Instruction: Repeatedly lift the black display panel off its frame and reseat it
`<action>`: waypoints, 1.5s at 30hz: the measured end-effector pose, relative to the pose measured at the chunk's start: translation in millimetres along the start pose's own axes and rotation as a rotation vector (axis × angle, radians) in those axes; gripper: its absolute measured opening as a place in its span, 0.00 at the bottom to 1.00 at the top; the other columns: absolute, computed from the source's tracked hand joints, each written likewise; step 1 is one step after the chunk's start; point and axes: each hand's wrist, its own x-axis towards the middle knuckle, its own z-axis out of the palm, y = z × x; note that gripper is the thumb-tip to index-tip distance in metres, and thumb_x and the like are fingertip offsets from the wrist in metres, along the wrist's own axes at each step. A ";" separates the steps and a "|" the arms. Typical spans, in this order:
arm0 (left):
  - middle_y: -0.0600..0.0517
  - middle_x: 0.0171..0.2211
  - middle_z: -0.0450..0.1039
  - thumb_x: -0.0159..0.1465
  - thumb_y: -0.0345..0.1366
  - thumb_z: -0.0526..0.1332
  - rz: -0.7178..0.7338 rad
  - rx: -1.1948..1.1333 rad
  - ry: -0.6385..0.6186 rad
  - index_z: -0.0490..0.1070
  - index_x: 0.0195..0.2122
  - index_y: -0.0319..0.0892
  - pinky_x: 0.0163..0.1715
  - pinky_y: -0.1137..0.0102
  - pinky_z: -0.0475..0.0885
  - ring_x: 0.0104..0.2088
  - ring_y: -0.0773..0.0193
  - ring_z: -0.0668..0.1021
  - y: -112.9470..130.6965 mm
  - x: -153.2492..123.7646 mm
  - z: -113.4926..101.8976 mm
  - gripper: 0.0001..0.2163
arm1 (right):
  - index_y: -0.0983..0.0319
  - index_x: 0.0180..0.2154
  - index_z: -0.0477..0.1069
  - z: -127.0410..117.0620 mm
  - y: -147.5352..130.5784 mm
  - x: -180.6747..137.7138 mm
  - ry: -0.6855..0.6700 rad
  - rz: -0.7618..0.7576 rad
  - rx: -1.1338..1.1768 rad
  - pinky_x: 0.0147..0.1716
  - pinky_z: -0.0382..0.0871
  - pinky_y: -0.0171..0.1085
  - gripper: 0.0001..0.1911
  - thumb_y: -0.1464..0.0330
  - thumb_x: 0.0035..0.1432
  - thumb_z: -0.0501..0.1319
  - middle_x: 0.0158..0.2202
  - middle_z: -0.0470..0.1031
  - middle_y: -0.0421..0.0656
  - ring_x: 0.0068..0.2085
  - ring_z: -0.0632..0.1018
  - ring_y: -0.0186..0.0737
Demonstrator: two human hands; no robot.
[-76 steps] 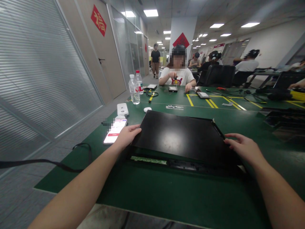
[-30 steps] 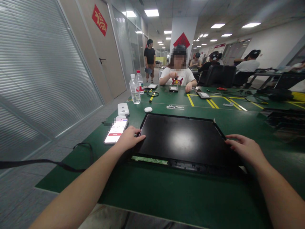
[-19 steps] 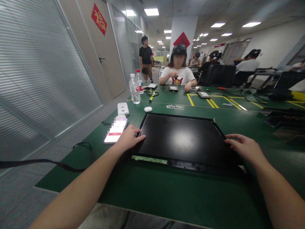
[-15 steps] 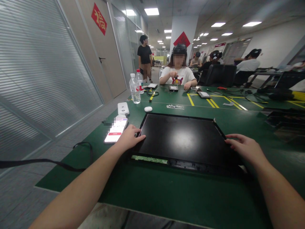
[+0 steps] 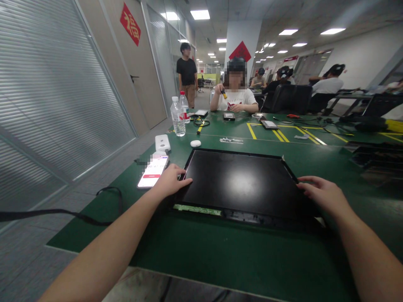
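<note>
A black display panel (image 5: 239, 180) lies screen up on the green table in front of me, with light glaring off its middle. Along its near edge a strip of green circuit board (image 5: 197, 209) is exposed. My left hand (image 5: 171, 180) grips the panel's left edge, thumb over the top. At the opposite side, my right hand (image 5: 324, 193) holds the right edge between thumb and fingers; part of its grip is hidden. A phone (image 5: 153, 172) with a lit screen lies just left of my left hand.
Beyond the panel are a white earbud case (image 5: 195, 143), a white power bank (image 5: 162, 143) and two plastic bottles (image 5: 178, 117). Dark flat parts (image 5: 378, 163) are stacked at the right. Across the table (image 5: 214, 256), a co-worker (image 5: 236, 98) holds a screwdriver (image 5: 223, 93) near a hard drive (image 5: 229, 116).
My hands and the panel have not visibly moved. The co-worker across the table has raised the screwdriver off the hard drive, and the person standing behind has shifted slightly left.
</note>
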 end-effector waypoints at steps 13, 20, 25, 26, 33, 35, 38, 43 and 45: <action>0.39 0.50 0.78 0.65 0.54 0.71 0.001 0.019 -0.018 0.87 0.53 0.38 0.53 0.55 0.79 0.43 0.47 0.82 0.3 -0.9 1.3 0.25 | 0.52 0.41 0.84 3.1 -4.5 -4.3 0.031 -0.026 -0.039 0.41 0.75 0.54 0.21 0.50 0.49 0.65 0.27 0.83 0.44 0.33 0.83 0.56; 0.41 0.48 0.78 0.63 0.55 0.72 0.006 -0.010 -0.001 0.88 0.51 0.42 0.53 0.55 0.80 0.43 0.47 0.82 -1.1 -0.8 2.3 0.24 | 0.51 0.39 0.84 1.2 -14.0 -9.9 0.043 -0.017 -0.065 0.44 0.75 0.55 0.18 0.51 0.49 0.66 0.29 0.84 0.44 0.35 0.83 0.57; 0.40 0.49 0.77 0.64 0.55 0.71 0.003 0.002 -0.009 0.88 0.52 0.41 0.54 0.55 0.79 0.44 0.47 0.82 0.1 -1.5 1.6 0.24 | 0.51 0.39 0.84 3.1 -12.8 -10.2 0.065 -0.043 -0.074 0.43 0.76 0.54 0.17 0.52 0.50 0.66 0.30 0.84 0.44 0.35 0.83 0.56; 0.40 0.49 0.77 0.64 0.55 0.71 0.003 0.006 -0.008 0.88 0.52 0.41 0.53 0.55 0.79 0.43 0.47 0.82 0.7 -1.6 1.4 0.24 | 0.51 0.39 0.84 3.3 -13.0 -10.4 0.067 -0.042 -0.077 0.43 0.76 0.54 0.17 0.52 0.49 0.66 0.31 0.85 0.44 0.36 0.83 0.56; 0.39 0.51 0.77 0.66 0.53 0.70 -0.006 0.031 -0.034 0.87 0.55 0.38 0.53 0.56 0.78 0.43 0.48 0.82 4.1 -2.6 -0.1 0.25 | 0.51 0.39 0.84 2.1 -17.4 -12.7 0.057 -0.033 -0.081 0.45 0.76 0.53 0.16 0.54 0.49 0.67 0.33 0.85 0.45 0.39 0.84 0.57; 0.39 0.51 0.78 0.65 0.53 0.70 -0.010 0.030 -0.031 0.87 0.55 0.38 0.52 0.56 0.78 0.43 0.48 0.82 4.5 -2.7 -0.7 0.25 | 0.51 0.39 0.84 1.5 -17.9 -12.9 0.055 -0.036 -0.084 0.46 0.76 0.53 0.16 0.54 0.49 0.67 0.33 0.85 0.45 0.39 0.84 0.57; 0.40 0.49 0.79 0.64 0.54 0.71 -0.021 0.020 -0.010 0.88 0.53 0.39 0.49 0.57 0.79 0.43 0.47 0.82 4.7 -2.3 -1.4 0.25 | 0.51 0.39 0.84 1.1 -16.2 -11.9 0.049 -0.039 -0.090 0.45 0.76 0.52 0.16 0.54 0.49 0.67 0.34 0.86 0.45 0.39 0.84 0.55; 0.40 0.48 0.80 0.62 0.53 0.72 -0.032 0.003 0.003 0.88 0.51 0.39 0.47 0.58 0.78 0.41 0.48 0.82 6.0 -1.1 -2.4 0.25 | 0.51 0.39 0.84 1.7 -7.0 -5.9 0.039 -0.073 -0.113 0.41 0.76 0.51 0.17 0.52 0.49 0.67 0.29 0.84 0.44 0.35 0.83 0.54; 0.41 0.47 0.80 0.62 0.53 0.72 -0.035 0.002 0.005 0.89 0.50 0.40 0.46 0.59 0.78 0.40 0.49 0.82 7.0 -1.2 -3.1 0.24 | 0.52 0.38 0.85 2.1 -4.4 -3.6 0.042 -0.084 -0.120 0.40 0.76 0.51 0.18 0.51 0.49 0.67 0.28 0.83 0.44 0.34 0.83 0.54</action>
